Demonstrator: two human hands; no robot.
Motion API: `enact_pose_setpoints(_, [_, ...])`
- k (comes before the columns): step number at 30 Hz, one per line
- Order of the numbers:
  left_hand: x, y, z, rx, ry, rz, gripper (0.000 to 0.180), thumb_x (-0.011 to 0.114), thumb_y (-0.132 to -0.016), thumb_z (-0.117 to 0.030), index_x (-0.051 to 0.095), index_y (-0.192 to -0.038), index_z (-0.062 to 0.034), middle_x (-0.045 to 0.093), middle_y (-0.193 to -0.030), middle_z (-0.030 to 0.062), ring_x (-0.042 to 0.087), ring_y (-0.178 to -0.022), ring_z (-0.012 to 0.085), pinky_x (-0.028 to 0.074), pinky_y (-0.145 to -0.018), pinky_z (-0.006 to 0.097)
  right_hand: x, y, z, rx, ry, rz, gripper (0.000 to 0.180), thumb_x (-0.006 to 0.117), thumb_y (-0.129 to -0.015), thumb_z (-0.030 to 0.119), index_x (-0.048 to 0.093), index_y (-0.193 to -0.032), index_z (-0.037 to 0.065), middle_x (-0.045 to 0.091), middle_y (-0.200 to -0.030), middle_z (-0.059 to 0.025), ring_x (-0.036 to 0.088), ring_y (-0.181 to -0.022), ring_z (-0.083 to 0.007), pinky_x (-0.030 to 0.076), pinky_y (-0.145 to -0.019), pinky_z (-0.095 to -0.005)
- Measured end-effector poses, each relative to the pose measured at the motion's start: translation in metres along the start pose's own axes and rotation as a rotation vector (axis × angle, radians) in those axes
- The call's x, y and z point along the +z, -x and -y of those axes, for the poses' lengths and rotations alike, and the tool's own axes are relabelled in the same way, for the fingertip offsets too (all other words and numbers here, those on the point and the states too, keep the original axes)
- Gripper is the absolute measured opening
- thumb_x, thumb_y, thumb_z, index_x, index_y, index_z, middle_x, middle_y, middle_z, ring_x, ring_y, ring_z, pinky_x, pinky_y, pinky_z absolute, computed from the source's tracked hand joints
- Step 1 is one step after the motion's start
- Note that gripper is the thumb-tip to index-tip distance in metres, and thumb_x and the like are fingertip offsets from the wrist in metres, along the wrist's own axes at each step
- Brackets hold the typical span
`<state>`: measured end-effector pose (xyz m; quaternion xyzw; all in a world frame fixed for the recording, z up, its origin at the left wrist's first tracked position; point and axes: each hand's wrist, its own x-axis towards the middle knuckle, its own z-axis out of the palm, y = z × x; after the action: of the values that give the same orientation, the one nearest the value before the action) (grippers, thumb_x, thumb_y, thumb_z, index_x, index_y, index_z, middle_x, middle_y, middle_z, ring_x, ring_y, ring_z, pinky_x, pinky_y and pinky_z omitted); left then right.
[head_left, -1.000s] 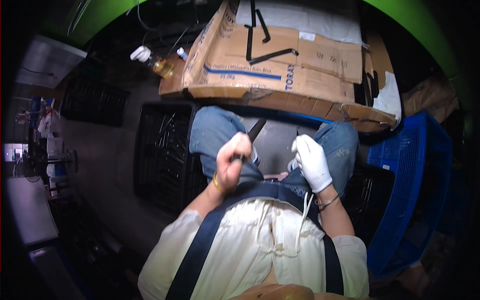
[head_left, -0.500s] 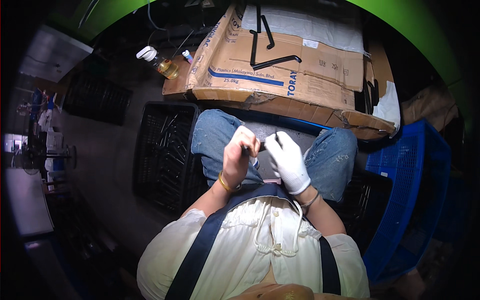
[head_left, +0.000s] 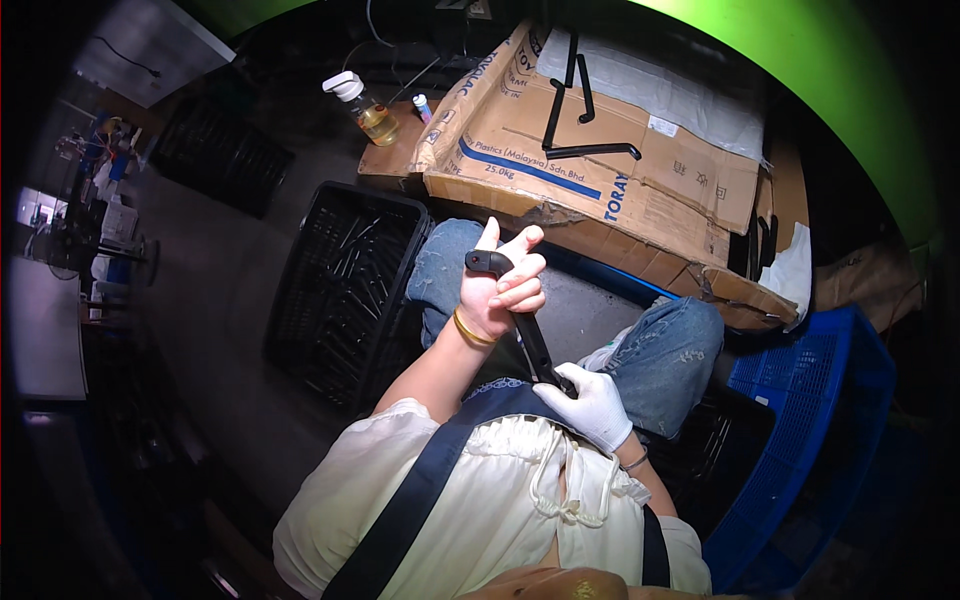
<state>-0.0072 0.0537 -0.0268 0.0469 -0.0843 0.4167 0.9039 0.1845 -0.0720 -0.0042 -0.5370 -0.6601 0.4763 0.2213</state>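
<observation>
My bare left hand (head_left: 498, 292), palm turned up, is closed round a black plastic bar (head_left: 533, 345) with a thick angled end. That end sticks out by the thumb, and the shaft slants down toward my lap. My right hand (head_left: 597, 412), in a white glove, is closed at the lower end of the bar. A dark piece shows by its thumb; whether it is part of the bar or a separate tool, I cannot tell. Similar bent black bars (head_left: 595, 151) lie on the cardboard box (head_left: 530, 190) in front of me.
A black crate (head_left: 300, 270) full of black bars stands at my left. At my right is a blue plastic basket (head_left: 790, 385), with more dark bars beside my leg. A bottle of yellowish liquid (head_left: 378, 124) and a small tube (head_left: 422, 106) stand by the box.
My left hand has turned palm up, exposing the bar's angled end. My right hand has moved down toward my lap, away from the left. The view has shifted slightly.
</observation>
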Motion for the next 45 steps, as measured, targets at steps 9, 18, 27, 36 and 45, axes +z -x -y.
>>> enact_pose_setpoints(9, [-0.013, 0.006, 0.009, 0.232, -0.081, -0.347, 0.051, 0.028, -0.104, -0.052, 0.054, -0.107, -0.0081, 0.042, -0.064, 0.0009, 0.041, -0.05, 0.0127, 0.038, -0.056, 0.029, 0.003, -0.008, 0.001, -0.093, 0.085, -0.053, 0.028, 0.075, -0.084, 0.029, 0.066, -0.084, 0.003, 0.064, -0.069, -0.0167, 0.065, -0.06, -0.0321, 0.05, -0.056, -0.0375])
enact_pose_setpoints(18, [-0.049, 0.088, -0.118, 0.815, -0.58, -0.762, 0.033, 0.043, -0.105, -0.038, 0.053, -0.11, -0.0076, 0.049, -0.074, -0.0015, 0.043, -0.058, 0.0091, 0.043, -0.058, 0.028, 0.011, -0.044, -0.011, 0.131, -0.198, -0.109, 0.019, 0.059, -0.095, 0.016, 0.066, -0.094, -0.001, 0.067, -0.075, -0.0108, 0.06, -0.066, -0.0128, 0.048, -0.063, -0.0291])
enact_pose_setpoints(27, [-0.242, 0.31, -0.223, -0.04, -0.998, -2.182, 0.058, 0.045, -0.093, -0.016, 0.032, -0.149, -0.0042, 0.031, -0.156, 0.0189, 0.033, -0.143, 0.0321, 0.029, -0.117, 0.041, 0.017, -0.056, -0.033, 0.067, -0.019, -0.134, 0.019, 0.055, -0.096, 0.015, 0.065, -0.093, -0.001, 0.067, -0.085, -0.0113, 0.061, -0.078, -0.0186, 0.048, -0.074, -0.0312])
enact_pose_setpoints(36, [-0.166, 0.086, -0.255, 0.861, -2.261, -1.697, 0.043, 0.062, -0.088, -0.017, 0.052, -0.129, -0.0091, 0.05, -0.132, 0.0184, 0.046, -0.124, 0.0383, 0.038, -0.105, 0.046, -0.024, -0.041, -0.076, 0.352, -0.378, -0.396, 0.026, 0.046, -0.101, 0.015, 0.054, -0.123, 0.003, 0.054, -0.078, -0.0047, 0.048, -0.054, -0.0102, 0.042, -0.048, -0.026])
enact_pose_setpoints(45, [-0.206, -0.189, -0.159, -0.58, -2.489, -0.493, 0.029, 0.06, -0.089, -0.031, 0.069, -0.105, -0.0083, 0.068, -0.112, 0.0164, 0.065, -0.102, 0.0307, 0.05, -0.088, 0.041, -0.072, 0.003, -0.109, 0.415, -0.569, -0.775, 0.027, 0.037, -0.105, 0.018, 0.052, -0.119, 0.0, 0.043, -0.062, 0.001, 0.038, -0.04, -0.0052, 0.034, -0.033, -0.0219])
